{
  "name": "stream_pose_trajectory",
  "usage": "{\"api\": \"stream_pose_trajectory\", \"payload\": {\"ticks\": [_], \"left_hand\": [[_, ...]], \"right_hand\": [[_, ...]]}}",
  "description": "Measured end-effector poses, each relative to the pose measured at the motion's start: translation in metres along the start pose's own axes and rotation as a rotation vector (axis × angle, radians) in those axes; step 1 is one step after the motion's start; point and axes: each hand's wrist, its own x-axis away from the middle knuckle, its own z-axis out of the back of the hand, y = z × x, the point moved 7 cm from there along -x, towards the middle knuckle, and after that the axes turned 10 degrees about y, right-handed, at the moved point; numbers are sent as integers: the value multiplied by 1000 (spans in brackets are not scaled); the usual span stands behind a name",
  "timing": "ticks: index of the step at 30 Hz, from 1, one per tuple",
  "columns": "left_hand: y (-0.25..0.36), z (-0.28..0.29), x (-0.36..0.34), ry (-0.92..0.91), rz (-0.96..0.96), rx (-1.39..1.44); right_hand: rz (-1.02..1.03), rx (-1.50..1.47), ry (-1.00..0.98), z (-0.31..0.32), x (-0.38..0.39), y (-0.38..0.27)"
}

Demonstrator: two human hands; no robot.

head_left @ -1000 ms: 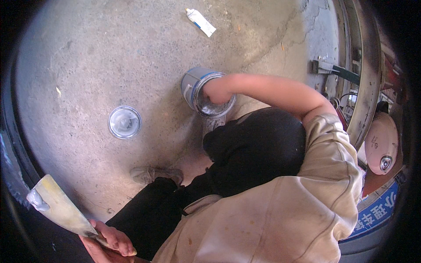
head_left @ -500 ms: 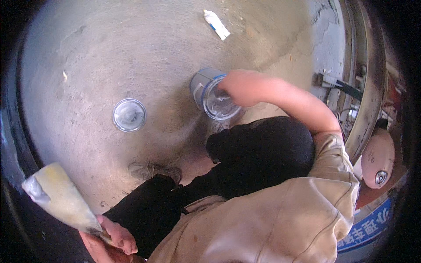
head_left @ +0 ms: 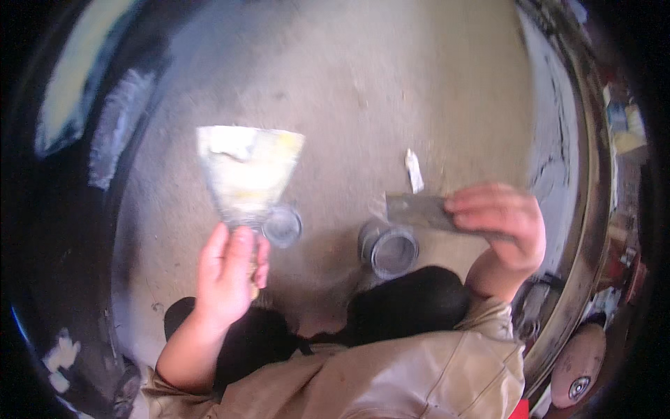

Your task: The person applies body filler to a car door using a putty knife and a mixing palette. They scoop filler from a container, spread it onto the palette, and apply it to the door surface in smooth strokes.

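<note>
My left hand (head_left: 227,279) is closed round the handle of a wide putty knife (head_left: 255,171), held blade up; a whitish lump and yellowish smears lie on the blade. On the right, the fingers of my right hand (head_left: 506,220) grip a flat dark-grey scraper (head_left: 422,211), its tip pointing left with a little pale paste at the end. Below that scraper an open metal can (head_left: 394,253) stands on the floor in front of my knees. A round lid (head_left: 282,225) lies on the floor, partly behind the putty knife's lower end. Both hands are slightly blurred.
A white tube (head_left: 414,172) lies on the concrete floor beyond the can. Along the left runs a glossy black panel (head_left: 84,230) with yellowish and whitish patches (head_left: 120,129). A raised ledge (head_left: 586,230) with clutter borders the right side, near a pinkish rounded object (head_left: 578,366).
My right hand has come out of the can and up, now showing the scraper. My left hand has raised the putty knife from the lower left towards the middle. The view has shifted.
</note>
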Motion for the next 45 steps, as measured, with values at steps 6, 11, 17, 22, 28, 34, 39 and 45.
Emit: {"api": "stream_pose_trajectory", "payload": {"ticks": [6, 11, 17, 22, 28, 34, 39, 45], "left_hand": [[55, -29, -4, -217, -165, 123], [64, -21, 0, -385, -149, 210], [49, -4, 13, -530, -116, 193], [47, 10, 23, -587, -75, 197], [50, 21, 29, -607, -147, 216], [52, 21, 31, -625, -179, 219], [55, 23, 25, -597, -259, 104], [57, 26, 22, -603, -373, -24]], "right_hand": [[346, 91, 418, 21, -34, -86], [487, -59, 616, -2, -54, -93], [268, -668, 592, -56, -64, -42], [9, -946, 721, -77, -63, -21], [-20, -1034, 672, -95, -72, -33], [-47, -1082, 649, -107, -64, -35], [-87, -1046, 618, -108, -47, -25], [111, -616, 448, -95, -40, -34]]}}
